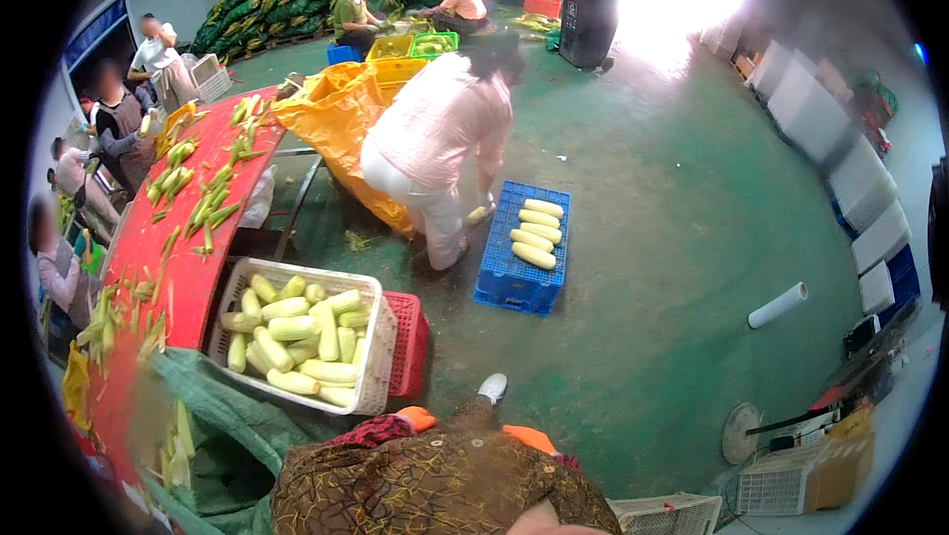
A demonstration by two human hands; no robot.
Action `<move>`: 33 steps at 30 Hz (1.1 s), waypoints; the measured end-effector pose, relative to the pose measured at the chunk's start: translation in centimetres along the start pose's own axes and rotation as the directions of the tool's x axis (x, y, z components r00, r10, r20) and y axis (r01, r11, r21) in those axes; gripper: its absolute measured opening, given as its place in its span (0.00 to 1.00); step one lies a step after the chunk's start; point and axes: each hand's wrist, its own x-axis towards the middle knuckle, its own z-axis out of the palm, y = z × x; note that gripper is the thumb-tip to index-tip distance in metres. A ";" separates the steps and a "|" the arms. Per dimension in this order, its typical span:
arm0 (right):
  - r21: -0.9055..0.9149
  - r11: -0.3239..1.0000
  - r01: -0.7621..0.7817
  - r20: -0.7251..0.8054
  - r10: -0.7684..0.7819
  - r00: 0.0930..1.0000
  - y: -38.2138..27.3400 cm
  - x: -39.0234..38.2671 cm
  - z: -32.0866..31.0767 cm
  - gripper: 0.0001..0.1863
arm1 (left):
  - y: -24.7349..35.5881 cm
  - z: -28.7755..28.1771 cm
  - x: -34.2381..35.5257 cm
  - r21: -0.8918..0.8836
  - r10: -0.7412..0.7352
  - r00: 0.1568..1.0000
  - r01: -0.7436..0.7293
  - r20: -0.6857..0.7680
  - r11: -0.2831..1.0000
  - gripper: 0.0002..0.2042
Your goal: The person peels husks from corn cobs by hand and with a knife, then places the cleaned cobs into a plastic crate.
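Note:
My left hand (417, 418), in an orange glove, hangs low by my apron, close to the near corner of a white basket (372, 367). Peeled pale-green corn cobs (289, 327) fill that basket. My right hand (531, 437), also gloved in orange, rests at my other side near the apron's edge. Neither hand visibly holds anything, and the fingers of both are too small and partly covered to read. Ahead, a person in a pink shirt (435, 120) bends with one cob (479, 214) in a hand beside a blue crate (519, 273) with several cobs on top.
A red crate (407, 342) sits against the white basket. Left of it runs a red table (178, 238) strewn with husks, with people along its far side. A green sack (213, 401) stands near me. A white roll (778, 306) lies on the floor at right. Full sacks (287, 1) are piled behind.

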 end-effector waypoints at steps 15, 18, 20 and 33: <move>-0.547 0.587 -0.597 0.111 0.758 0.643 19.5 -7.6 -21.9 0.14 | 20.9 -14.0 20.2 0.028 -0.117 0.993 0.117 0.020 0.993 0.25; -0.648 0.602 -0.466 0.127 0.689 0.714 27.3 -10.8 -21.5 0.11 | 25.9 -15.6 24.9 0.057 -0.047 0.998 0.049 -0.049 0.997 0.24; -0.584 0.572 -0.576 0.120 0.763 0.636 30.6 -10.8 -23.2 0.11 | 29.4 -16.3 27.3 0.001 -0.050 0.995 0.051 -0.083 0.999 0.24; -0.595 0.668 -0.447 0.002 0.558 0.830 39.4 2.4 -57.0 0.11 | 49.2 -13.8 36.9 -0.124 0.007 1.000 -0.007 0.006 0.992 0.21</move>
